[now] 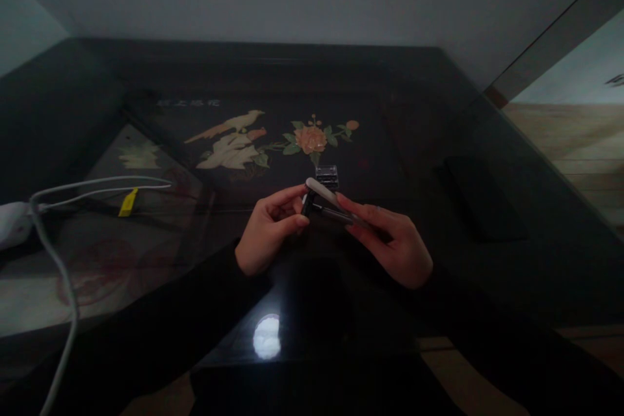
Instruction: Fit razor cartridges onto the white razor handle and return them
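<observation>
My two hands meet above the middle of a dark glossy table (439,117). My right hand (394,244) holds a slim razor-like tool (325,198) by its dark handle, the pale head pointing up and left. My left hand (268,227) pinches the tool's dark neck just below that pale head with thumb and fingers. A small clear plastic case (327,176) lies on the table right behind the tool. Both sleeves are black.
The table top bears an inlaid bird (234,140) and flower (311,138). A white cable (63,273) with a yellow tag (128,202) runs from a white device at the left edge. A dark flat object (482,198) lies to the right. A lamp glare (266,337) shows near me.
</observation>
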Tool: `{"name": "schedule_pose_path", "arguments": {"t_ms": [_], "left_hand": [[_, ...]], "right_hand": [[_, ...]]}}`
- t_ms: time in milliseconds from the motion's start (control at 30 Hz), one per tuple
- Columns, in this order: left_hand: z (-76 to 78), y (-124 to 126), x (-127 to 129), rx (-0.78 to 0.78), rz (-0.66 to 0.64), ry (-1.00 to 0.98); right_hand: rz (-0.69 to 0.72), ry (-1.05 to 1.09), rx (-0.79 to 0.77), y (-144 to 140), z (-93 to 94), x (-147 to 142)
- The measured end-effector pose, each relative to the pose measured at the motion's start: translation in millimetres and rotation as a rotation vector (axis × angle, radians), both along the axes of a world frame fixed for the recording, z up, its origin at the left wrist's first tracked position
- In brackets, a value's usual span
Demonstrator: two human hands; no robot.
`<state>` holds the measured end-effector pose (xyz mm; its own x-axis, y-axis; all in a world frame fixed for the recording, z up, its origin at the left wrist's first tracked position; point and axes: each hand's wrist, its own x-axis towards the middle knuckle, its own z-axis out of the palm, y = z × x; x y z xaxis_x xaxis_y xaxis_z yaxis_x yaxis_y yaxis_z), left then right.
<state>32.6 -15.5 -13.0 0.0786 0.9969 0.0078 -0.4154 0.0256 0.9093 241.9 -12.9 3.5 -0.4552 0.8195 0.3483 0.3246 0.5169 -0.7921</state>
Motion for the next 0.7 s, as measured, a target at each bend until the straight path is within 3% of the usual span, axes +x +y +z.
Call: {"name": "schedule_pose_path", "arguments": {"t_ms": [400,700], "left_hand": [[7.1,2.7,0.6,-0.001,-0.02,-0.022],[3.1,2.7,-1.6,0.015,-0.037,0.011]], "right_hand": [[0.155,0.052,0.012,-7.6,2.9,-1.1],[0.054,-0.004,0.029,-2.5,3.9,-1.4]]}}
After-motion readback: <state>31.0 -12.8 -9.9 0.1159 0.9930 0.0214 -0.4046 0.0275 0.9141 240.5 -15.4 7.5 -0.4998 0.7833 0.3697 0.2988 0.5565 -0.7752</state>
